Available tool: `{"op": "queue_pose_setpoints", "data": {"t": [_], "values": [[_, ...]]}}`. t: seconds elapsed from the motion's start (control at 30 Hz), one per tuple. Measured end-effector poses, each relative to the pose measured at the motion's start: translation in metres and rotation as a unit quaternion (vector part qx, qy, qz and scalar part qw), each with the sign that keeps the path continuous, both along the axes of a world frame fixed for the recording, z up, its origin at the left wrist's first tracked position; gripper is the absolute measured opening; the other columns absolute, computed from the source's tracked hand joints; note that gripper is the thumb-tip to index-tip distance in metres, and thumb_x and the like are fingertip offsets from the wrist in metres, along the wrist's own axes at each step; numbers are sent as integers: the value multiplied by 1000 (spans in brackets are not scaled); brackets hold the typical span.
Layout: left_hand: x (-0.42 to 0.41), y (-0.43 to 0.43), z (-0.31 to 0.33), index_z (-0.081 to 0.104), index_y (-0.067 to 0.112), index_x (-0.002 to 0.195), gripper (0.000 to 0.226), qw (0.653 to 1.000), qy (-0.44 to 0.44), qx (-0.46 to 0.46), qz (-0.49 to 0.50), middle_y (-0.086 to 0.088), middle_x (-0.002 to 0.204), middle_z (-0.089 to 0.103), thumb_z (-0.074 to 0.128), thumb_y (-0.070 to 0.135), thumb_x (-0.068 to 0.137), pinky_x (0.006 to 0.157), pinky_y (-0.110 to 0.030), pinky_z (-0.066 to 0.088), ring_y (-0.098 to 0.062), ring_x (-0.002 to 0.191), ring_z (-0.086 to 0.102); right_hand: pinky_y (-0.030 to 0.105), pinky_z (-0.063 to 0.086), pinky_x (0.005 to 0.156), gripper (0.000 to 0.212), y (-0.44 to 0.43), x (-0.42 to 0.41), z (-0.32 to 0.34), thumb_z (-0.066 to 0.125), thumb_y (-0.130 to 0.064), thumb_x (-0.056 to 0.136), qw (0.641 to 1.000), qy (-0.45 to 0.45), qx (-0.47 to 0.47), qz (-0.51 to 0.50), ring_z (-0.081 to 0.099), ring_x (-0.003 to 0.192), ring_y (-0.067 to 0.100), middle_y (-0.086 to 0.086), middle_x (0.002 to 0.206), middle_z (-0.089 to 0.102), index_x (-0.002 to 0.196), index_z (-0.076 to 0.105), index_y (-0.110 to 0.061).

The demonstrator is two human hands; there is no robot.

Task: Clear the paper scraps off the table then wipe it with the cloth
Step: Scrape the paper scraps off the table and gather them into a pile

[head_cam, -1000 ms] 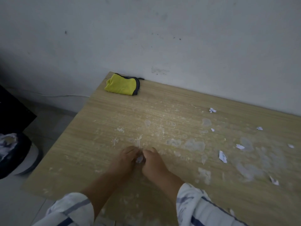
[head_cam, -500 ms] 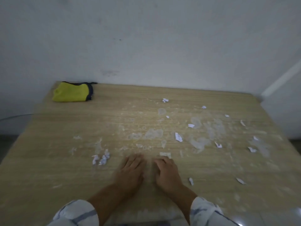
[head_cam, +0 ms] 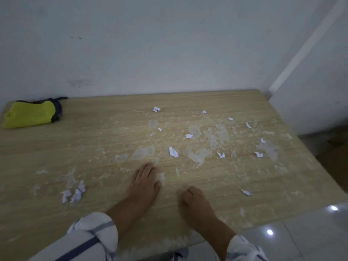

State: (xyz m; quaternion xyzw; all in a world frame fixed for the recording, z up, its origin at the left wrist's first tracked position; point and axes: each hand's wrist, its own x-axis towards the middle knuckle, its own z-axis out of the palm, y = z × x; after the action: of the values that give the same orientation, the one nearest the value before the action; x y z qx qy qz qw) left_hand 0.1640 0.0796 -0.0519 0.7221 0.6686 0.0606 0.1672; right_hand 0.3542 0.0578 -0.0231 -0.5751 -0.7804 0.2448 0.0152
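The wooden table (head_cam: 90,146) is streaked with dried whitish smears. Several white paper scraps lie across its right half, among them a larger scrap (head_cam: 173,152) and one near the right front (head_cam: 246,192). A small heap of crumpled scraps (head_cam: 75,194) sits left of my hands. My left hand (head_cam: 146,182) lies flat with straight fingers, its fingertips at a pale patch (head_cam: 160,177). My right hand (head_cam: 194,201) rests nearer the front edge with fingers curled under; nothing shows in it. The folded yellow cloth (head_cam: 30,114) with a dark edge lies at the back left corner.
A white wall (head_cam: 169,53) runs along the table's far edge, and a wall corner (head_cam: 308,87) stands at the back right. Glossy floor tiles (head_cam: 310,232) show past the table's right and front edges.
My hands pinched a scrap together, then spread flat. Now they have come apart; my right hand has drawn back and curled. The view has swung right.
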Motion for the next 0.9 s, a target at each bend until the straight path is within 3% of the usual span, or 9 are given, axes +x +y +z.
{"op": "queue_pose_setpoints", "data": {"t": [0.13,0.27,0.33,0.43,0.53,0.63,0.7,0.77,0.9], "values": [[27,43,12,17,18,148,59,1000,-25,-3,14,-4,157,13,41,24,94,115,-36,14,-22,144,11,17,35,54,23,20,7,-8,44,-21,68,999,21,41,-1,58,64,23,7,69,59,62,61,-8],[50,84,19,25,25,146,58,999,-42,-6,13,-2,157,15,40,7,93,112,-41,24,-25,142,16,19,36,44,22,56,13,-3,45,-18,69,997,54,45,-28,55,51,22,5,56,56,56,60,-10],[56,98,17,40,22,139,46,999,-41,-4,2,-1,151,30,39,11,94,108,-38,28,-25,136,26,21,33,48,18,81,15,2,48,-10,76,993,81,63,-54,55,59,26,10,68,58,66,62,-5],[57,107,12,62,17,117,29,999,2,25,-34,-4,121,56,48,17,92,92,-33,40,-25,114,44,27,36,63,41,119,15,11,31,-27,83,987,125,39,-91,50,74,24,9,91,48,85,60,0],[52,111,7,68,11,102,20,998,-40,39,-12,-10,101,61,53,14,89,84,-36,46,-29,101,52,24,40,75,34,157,12,16,39,-11,86,986,143,43,-74,55,94,26,13,114,49,111,60,0],[44,121,13,68,11,105,23,994,-83,18,68,-11,104,61,52,9,89,84,-32,45,-27,102,55,24,35,91,39,192,7,11,39,1,90,992,113,32,-54,47,118,26,13,138,37,127,51,-4],[37,132,20,64,12,115,29,986,-101,2,130,-12,114,60,50,9,90,90,-33,45,-27,107,56,27,35,93,37,207,4,6,37,1,91,995,79,16,-52,43,122,28,14,140,36,126,49,-5],[29,146,27,56,14,126,36,978,-114,-6,172,-14,125,56,50,14,91,95,-34,43,-29,114,54,28,38,85,34,215,1,0,37,0,92,998,45,14,-30,47,113,30,16,130,43,122,51,-4],[17,174,32,45,18,135,41,972,-107,2,211,-13,130,53,47,21,94,89,-32,40,-29,114,53,31,45,84,34,213,1,-2,38,7,88,997,-22,58,40,51,103,28,16,118,48,118,53,-1]]}}
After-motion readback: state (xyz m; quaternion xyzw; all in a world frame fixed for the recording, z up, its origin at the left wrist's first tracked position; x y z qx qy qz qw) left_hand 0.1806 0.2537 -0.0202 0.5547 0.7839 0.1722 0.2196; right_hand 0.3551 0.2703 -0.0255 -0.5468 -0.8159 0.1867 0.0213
